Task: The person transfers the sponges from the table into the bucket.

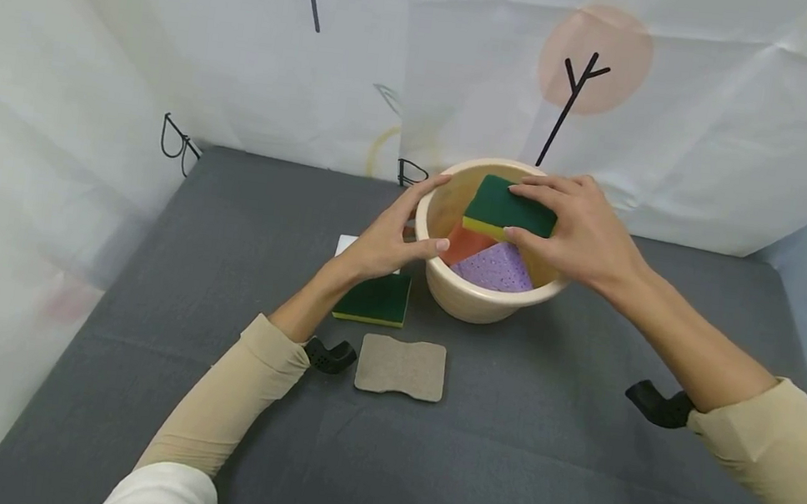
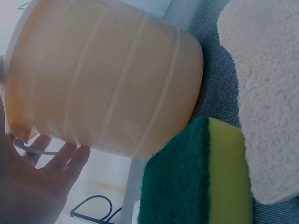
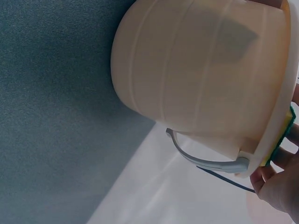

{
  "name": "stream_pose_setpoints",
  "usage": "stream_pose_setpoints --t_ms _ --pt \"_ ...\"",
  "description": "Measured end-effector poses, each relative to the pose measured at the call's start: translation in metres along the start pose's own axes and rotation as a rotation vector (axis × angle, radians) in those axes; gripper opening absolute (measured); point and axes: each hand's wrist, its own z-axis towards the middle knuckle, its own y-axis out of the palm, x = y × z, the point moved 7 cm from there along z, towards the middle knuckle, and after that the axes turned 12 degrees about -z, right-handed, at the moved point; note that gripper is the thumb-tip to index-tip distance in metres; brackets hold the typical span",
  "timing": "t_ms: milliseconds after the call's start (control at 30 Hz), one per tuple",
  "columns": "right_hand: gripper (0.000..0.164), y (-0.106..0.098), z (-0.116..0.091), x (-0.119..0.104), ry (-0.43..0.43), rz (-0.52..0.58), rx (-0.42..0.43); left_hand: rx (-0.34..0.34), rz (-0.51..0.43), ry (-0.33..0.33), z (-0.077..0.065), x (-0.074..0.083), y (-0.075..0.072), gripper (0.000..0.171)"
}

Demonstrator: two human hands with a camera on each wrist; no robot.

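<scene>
Nearest us lies a beige pad [image 1: 400,368]; beyond it, a person's left hand [image 1: 388,238], fingers spread, rests against a cream bucket [image 1: 471,304] while the right hand [image 1: 587,234] pinches a green-and-yellow sponge [image 1: 494,201] at its mouth.

Dark grey tabletop [image 1: 536,462]; white patterned cloth [image 1: 471,67] behind.

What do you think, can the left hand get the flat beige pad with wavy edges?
Probably yes: the left hand touches the round cream plastic bucket, but nothing covers the beige pad nearby.
</scene>
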Motion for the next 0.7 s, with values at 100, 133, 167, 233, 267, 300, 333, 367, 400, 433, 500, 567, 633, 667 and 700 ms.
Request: stream_pose_setpoints --t_ms 100,133,167,233,267,300,333,367,400,433,500,567,633,667,700 --pt "0.054 0.002 0.0 0.002 0.002 0.011 0.011 0.003 0.006 -0.001 0.0 0.0 0.0 0.093" --pt "0.054 0.002 -0.001 0.002 0.001 0.014 0.013 0.004 0.009 0.0 0.0 0.0 0.0 0.094" --pt "0.054 0.002 -0.001 0.003 0.001 0.019 0.014 0.005 0.008 0.001 0.0 0.0 0.0 0.095" --pt "0.054 0.002 -0.002 0.003 -0.003 0.028 0.015 0.006 0.007 0.002 0.0 0.0 0.0 0.097" --pt "0.054 0.002 -0.003 0.003 -0.006 0.034 0.017 0.007 0.005 0.003 0.0 0.0 0.0 0.098" --pt "0.054 0.002 -0.004 0.003 -0.006 0.04 0.02 0.007 0.002 0.003 0.0 0.0 0.001 0.099" --pt "0.054 0.001 -0.005 0.004 -0.006 0.048 0.024 0.008 -0.003 0.003 -0.001 -0.001 0.001 0.099" --pt "0.054 0.0 -0.006 0.004 -0.006 0.054 0.03 0.008 -0.007 0.002 -0.001 -0.001 0.001 0.1" --pt "0.054 -0.001 -0.007 0.004 -0.008 0.06 0.038 0.009 -0.006 0.0 -0.001 -0.001 0.001 0.1" --pt "0.054 -0.002 -0.009 0.005 -0.008 0.066 0.045 0.01 -0.004 -0.002 -0.001 -0.001 0.001 0.099" --pt "0.054 -0.005 -0.011 0.007 -0.007 0.074 0.06 0.011 -0.009 -0.003 -0.001 -0.001 0.001 0.098" --pt "0.054 -0.007 -0.013 0.008 -0.011 0.075 0.072 0.011 -0.011 -0.003 -0.001 -0.001 0.002 0.099" --pt "0.054 -0.008 -0.014 0.01 -0.006 0.07 0.075 0.009 -0.013 0.0 -0.001 0.0 0.002 0.1" --pt "0.054 -0.008 -0.015 0.011 -0.003 0.068 0.075 0.009 -0.013 0.001 -0.001 -0.001 0.002 0.1" --pt "0.054 -0.009 -0.016 0.012 0.0 0.064 0.075 0.009 -0.012 0.001 -0.001 -0.001 0.002 0.101"
